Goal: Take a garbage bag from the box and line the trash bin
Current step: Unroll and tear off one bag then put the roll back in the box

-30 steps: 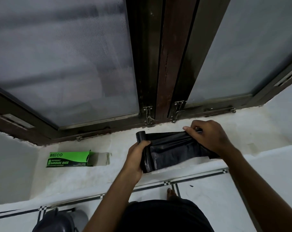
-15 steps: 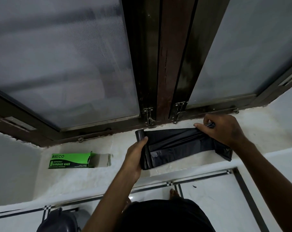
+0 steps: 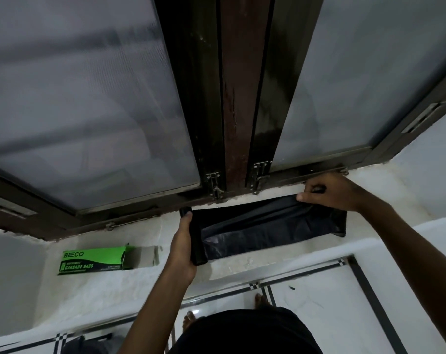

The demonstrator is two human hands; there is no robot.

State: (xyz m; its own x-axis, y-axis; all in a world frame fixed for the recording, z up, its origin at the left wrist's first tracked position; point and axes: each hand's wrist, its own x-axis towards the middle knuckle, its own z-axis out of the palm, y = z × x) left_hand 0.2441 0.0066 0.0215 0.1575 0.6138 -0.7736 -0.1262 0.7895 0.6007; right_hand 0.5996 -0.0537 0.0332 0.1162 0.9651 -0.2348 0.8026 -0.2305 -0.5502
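Since the earlier frames the right hand [image 3: 330, 191] had travelled further to the right along the sill, and the black strip of bag [image 3: 268, 226] drawn off the roll [image 3: 195, 238] had grown noticeably longer. The left hand [image 3: 183, 249] had stayed put, its fingers wrapped round the roll and its thumb lying along the near side, holding the roll just above the white window ledge [image 3: 385, 190]. The right hand's fingers were curled over the far end of the bag with the thumb pinching the plastic from the front; a short tail of bag hung past it to the right.

The green garbage bag box [image 3: 94, 260] lay on the ledge well to the left of the roll, its end flap open. A dark rounded shape at the bottom left edge may have been the trash bin [image 3: 89, 344], though too little of it showed to be sure.

By my reading the step in hand was unrolling one bag, with the tear not yet made. The next move would call for finding the perforation line, which the dim light hid here, holding the roll firm with the left hand and pulling sharply with the right to part the bag. After that the roll could go back toward the box and the bag would need opening at its mouth.
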